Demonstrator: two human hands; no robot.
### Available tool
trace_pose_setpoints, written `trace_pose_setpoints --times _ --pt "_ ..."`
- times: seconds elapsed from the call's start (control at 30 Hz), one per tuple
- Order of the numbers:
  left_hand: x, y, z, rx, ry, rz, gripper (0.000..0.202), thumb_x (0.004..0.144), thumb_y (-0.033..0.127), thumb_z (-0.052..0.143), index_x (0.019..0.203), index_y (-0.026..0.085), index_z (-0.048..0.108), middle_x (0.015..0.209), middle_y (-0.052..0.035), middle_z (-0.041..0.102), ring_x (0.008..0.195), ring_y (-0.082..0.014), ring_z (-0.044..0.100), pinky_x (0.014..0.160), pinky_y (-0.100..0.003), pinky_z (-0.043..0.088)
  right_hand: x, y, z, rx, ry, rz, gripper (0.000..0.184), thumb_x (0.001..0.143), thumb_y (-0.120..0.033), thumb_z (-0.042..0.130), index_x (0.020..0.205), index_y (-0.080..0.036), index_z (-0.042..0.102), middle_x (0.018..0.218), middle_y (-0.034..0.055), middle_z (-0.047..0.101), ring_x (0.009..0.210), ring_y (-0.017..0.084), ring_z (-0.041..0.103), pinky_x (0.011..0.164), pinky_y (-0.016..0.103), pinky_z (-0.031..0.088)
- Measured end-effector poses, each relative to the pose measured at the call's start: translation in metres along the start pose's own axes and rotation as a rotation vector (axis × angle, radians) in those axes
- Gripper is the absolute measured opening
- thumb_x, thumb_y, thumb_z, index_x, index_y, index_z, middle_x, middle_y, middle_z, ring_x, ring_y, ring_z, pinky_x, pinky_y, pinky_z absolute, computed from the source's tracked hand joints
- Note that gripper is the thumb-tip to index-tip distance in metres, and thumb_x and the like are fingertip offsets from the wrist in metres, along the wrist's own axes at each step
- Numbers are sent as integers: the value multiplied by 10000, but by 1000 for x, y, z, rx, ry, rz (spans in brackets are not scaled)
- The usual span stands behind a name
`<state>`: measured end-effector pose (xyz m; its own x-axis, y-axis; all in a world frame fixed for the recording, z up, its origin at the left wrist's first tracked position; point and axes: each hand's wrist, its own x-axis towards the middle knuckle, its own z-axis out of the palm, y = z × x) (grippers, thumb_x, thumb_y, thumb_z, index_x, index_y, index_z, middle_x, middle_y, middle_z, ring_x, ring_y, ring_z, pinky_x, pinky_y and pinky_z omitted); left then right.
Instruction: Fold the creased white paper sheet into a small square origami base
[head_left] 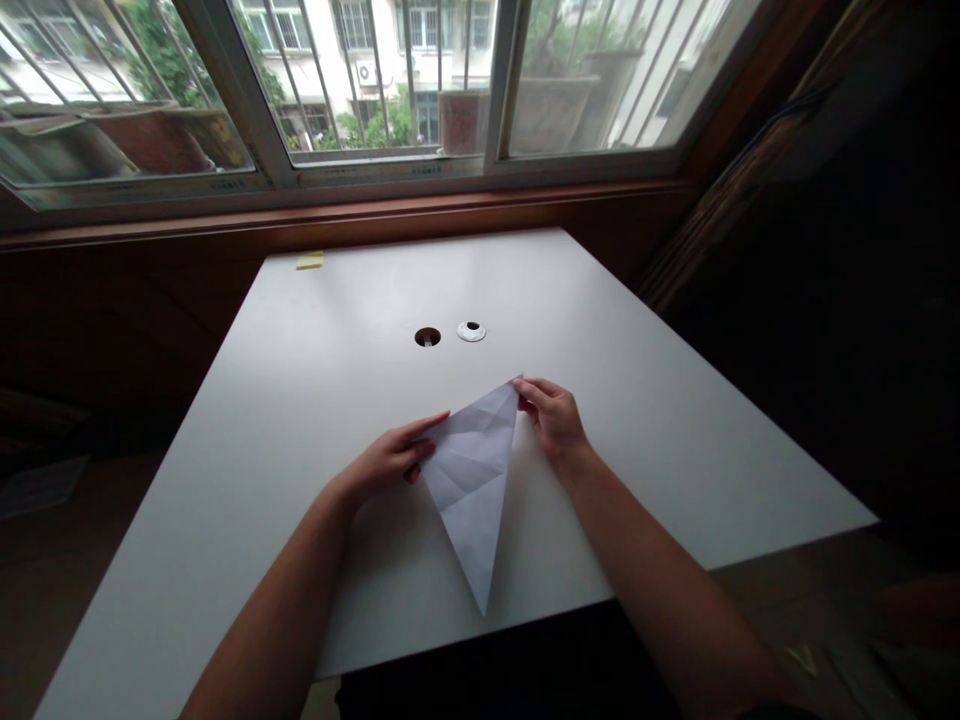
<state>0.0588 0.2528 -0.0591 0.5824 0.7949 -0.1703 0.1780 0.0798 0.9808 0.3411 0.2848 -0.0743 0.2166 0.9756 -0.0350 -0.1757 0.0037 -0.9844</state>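
Observation:
A creased white sheet of paper (pixel 474 480), folded into a triangle, is held just over the near part of the white table, its sharp point toward me. My left hand (pixel 394 452) grips the left corner, with the index finger stretched along the upper edge and other fingers partly hidden under the paper. At the upper right corner, my right hand (pixel 551 410) pinches the paper between thumb and fingers. Crease lines run across the paper's face.
The white table (pixel 637 480) has a round cable hole (pixel 427 338) with a white ring-shaped cover (pixel 472 331) beside it. A yellow sticky note (pixel 309 260) lies at the far left edge. Behind stands a barred window (pixel 390 170). The table's near edge runs close to my body.

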Motion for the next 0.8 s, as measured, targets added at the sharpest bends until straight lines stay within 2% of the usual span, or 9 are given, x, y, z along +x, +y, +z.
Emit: trace_pose_setpoints --times 0.23,0.47,0.67,0.8 --pt "-1 2 0 28 -14 -7 585 904 370 560 1460 243 430 621 46 433 496 -83 428 482 -203 355 1 -2 -1 61 67 -6 163 704 -349 744 761 -198 724 717 19 667 636 133 559 630 289 450" --pt "-2 1 -1 23 4 -2 586 901 369 563 1455 225 439 618 46 422 492 -84 430 473 -202 352 7 -3 -13 142 174 7 178 683 -329 763 772 -182 714 708 23 674 632 122 579 626 268 479" --pt "-1 -1 -1 9 11 -10 593 905 371 567 1462 227 424 626 48 432 487 -74 424 466 -194 345 5 1 -10 126 90 -2 297 744 -459 725 820 -172 715 749 33 686 620 119 579 600 254 470" --pt "-1 -1 -1 -11 35 1 587 903 379 578 1453 231 437 632 47 454 487 -70 437 466 -189 354 -3 3 -3 62 -107 15 342 791 -509 689 768 -168 695 677 13 640 601 118 546 590 251 434"
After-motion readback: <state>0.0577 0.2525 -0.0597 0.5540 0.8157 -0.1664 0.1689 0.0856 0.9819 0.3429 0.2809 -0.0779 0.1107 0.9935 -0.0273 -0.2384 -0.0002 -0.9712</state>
